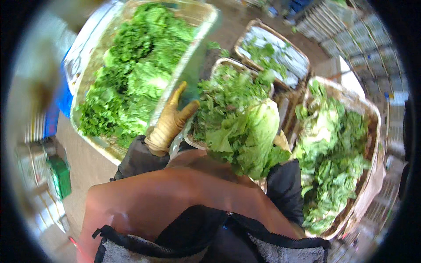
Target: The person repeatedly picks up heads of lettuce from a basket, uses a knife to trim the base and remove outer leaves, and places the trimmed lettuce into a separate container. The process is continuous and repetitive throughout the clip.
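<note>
My left hand (172, 121), in a soiled yellowish glove, is beside the near right rim of a large plastic crate (113, 157). Its thumb and fingers are spread, with nothing between them. Curly green lettuce (131, 79) fills much of that crate. A large head of lettuce (263, 121) is in my right hand (282, 141), its pale base pointing away from me. Most of the right glove is hidden behind the leaves. Below and beyond this head, a smaller crate (227, 60) holds loose greens (227, 88).
To the right, a long crate (375, 121) holds lettuce and leaves (335, 164). A lined crate (304, 65) with scattered leaves stands farther back. Stacked crates (365, 39) line the far right. A green crate (59, 177) is at left on the brown floor (79, 154).
</note>
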A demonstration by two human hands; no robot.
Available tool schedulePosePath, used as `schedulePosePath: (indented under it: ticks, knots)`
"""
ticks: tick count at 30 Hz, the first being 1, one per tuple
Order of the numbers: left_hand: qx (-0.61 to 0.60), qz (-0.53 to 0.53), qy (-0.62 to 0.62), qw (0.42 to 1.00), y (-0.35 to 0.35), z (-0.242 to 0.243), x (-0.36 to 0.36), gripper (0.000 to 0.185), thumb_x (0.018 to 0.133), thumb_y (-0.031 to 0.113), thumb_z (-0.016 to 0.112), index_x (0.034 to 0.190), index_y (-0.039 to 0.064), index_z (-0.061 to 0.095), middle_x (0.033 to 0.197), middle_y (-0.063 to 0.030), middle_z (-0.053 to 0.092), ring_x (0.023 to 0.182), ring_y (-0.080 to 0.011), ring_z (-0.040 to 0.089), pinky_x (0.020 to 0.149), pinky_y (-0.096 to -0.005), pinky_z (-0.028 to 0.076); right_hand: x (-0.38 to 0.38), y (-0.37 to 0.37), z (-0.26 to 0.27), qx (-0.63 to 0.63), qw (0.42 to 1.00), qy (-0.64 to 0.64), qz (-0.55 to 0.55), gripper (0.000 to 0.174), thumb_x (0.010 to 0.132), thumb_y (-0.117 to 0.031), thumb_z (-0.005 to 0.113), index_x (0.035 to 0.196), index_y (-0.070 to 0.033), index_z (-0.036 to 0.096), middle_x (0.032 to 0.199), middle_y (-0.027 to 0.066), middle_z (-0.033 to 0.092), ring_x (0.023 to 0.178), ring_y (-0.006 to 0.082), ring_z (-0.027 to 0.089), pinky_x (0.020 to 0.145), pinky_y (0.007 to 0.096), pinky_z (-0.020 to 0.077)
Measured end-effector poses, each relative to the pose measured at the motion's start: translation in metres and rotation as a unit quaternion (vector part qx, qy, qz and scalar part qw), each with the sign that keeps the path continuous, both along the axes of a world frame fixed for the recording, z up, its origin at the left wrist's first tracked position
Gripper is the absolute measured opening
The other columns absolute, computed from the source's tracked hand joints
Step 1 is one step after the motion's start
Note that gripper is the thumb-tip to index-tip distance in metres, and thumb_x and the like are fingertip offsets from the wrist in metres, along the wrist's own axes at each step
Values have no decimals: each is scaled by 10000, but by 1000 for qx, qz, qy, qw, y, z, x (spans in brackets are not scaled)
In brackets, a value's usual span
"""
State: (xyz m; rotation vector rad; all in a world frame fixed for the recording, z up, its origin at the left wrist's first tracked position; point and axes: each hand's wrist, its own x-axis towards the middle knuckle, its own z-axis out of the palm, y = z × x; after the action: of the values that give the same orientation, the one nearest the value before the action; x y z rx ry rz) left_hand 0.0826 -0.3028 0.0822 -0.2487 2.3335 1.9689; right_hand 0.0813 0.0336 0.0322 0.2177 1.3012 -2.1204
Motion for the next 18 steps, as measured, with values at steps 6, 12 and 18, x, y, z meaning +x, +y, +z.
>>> schedulePosePath:
  ticks: [6,12,18]
  knots:
    - [23,-62,-20,998,-20,8,58,1176,717,194,853,1598,60,85,1579,-206,315,1424,-318,339,1172,-367,288,-26,-138,57,202,953,165,154,376,879,-173,713,1210,-10,640,853,-22,636,710,98,557,622,256,453]
    - [-237,184,122,946,-96,8,117,1226,629,209,923,1578,23,169,1483,-226,445,1326,-357,497,1110,-430,423,-65,-286,100,174,911,218,305,406,866,-280,716,1159,-10,636,682,-45,581,483,49,469,444,218,338]
    - [-437,201,102,871,-116,24,114,1238,545,370,935,1540,12,291,1345,-192,542,1150,-363,563,931,-482,480,-55,-310,104,48,935,118,330,850,704,56,747,1489,-12,429,1370,94,588,1197,165,574,1018,315,446]
